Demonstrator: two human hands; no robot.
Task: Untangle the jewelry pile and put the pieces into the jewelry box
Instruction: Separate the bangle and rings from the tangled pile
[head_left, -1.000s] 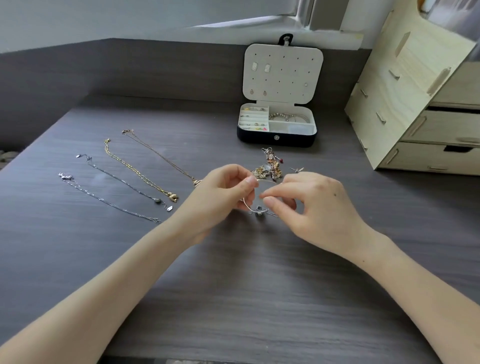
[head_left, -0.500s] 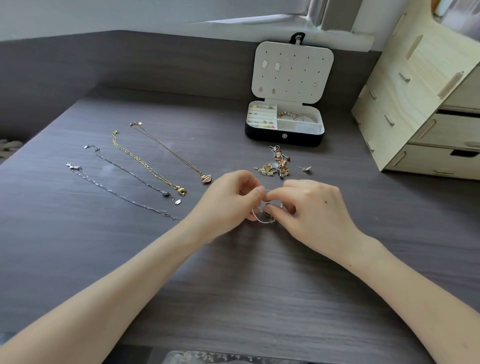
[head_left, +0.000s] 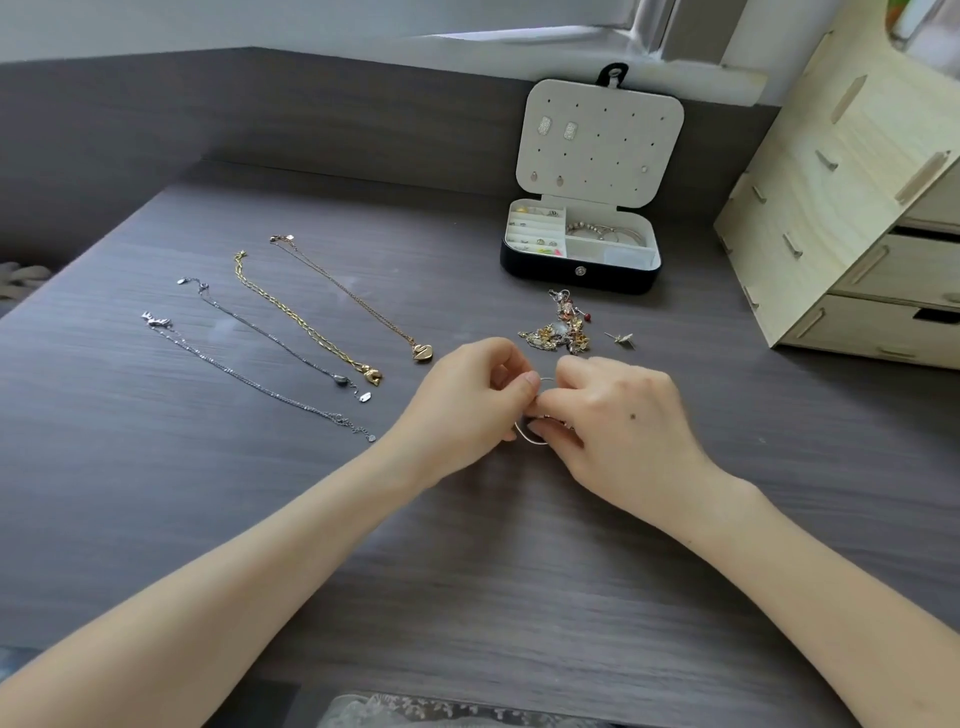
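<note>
My left hand (head_left: 470, 402) and my right hand (head_left: 621, 434) meet at the middle of the table, both pinching a thin silver bangle (head_left: 535, 440), most of it hidden by the fingers. Just beyond them lies a small tangled jewelry pile (head_left: 561, 327) of gold and reddish pieces, with a loose silver stud (head_left: 622, 339) beside it. The open jewelry box (head_left: 582, 275), black with a white lining, stands behind the pile; rings and bracelets lie in its compartments and earrings hang in its raised lid.
Several chains lie stretched out side by side on the left: a rose-gold heart necklace (head_left: 353, 299), a gold link chain (head_left: 301, 322), a dark chain (head_left: 270, 332) and a silver chain (head_left: 249, 376). A wooden drawer unit (head_left: 852, 208) stands at the right.
The view has tilted, so everything sits lower in frame. My hands have drawn closer together on the bangle, a little nearer to me from the pile.
</note>
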